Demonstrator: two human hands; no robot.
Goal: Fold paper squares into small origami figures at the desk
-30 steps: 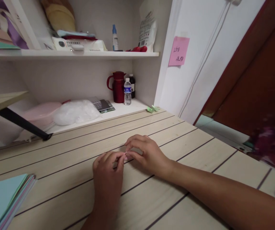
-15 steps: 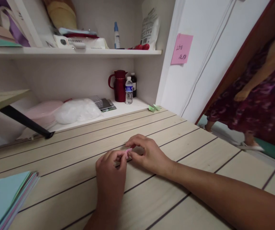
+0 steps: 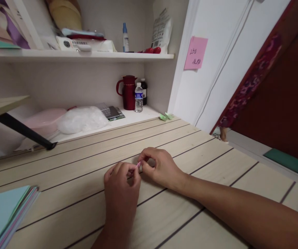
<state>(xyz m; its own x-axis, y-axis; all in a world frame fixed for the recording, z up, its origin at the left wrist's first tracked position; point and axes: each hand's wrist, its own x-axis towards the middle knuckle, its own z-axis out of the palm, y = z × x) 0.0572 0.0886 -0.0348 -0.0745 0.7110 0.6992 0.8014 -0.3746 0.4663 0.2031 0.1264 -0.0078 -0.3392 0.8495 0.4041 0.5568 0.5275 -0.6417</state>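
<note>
A small folded piece of pink paper (image 3: 138, 165) is pinched between my two hands, low over the wood-slat table (image 3: 86, 193). My left hand (image 3: 121, 181) has its thumb and fingers closed on the paper's left side. From the right, my right hand (image 3: 161, 167) grips the other side between thumb and forefinger. Fingertips cover most of the paper, so its exact shape is hidden. A folded green paper piece (image 3: 165, 117) lies at the table's far edge, beyond both hands.
A stack of coloured paper (image 3: 8, 211) sits at the left. Behind the table, a shelf holds a red jug (image 3: 128, 92), a water bottle (image 3: 138, 98) and a plastic bag (image 3: 83, 120). A black metal leg (image 3: 25, 131) stands at back left. Someone's foot (image 3: 224, 135) shows by the doorway.
My fingers have drawn closer together around the pink paper, and less of it shows. The person at the right has moved away, mostly out of sight behind the wall edge.
</note>
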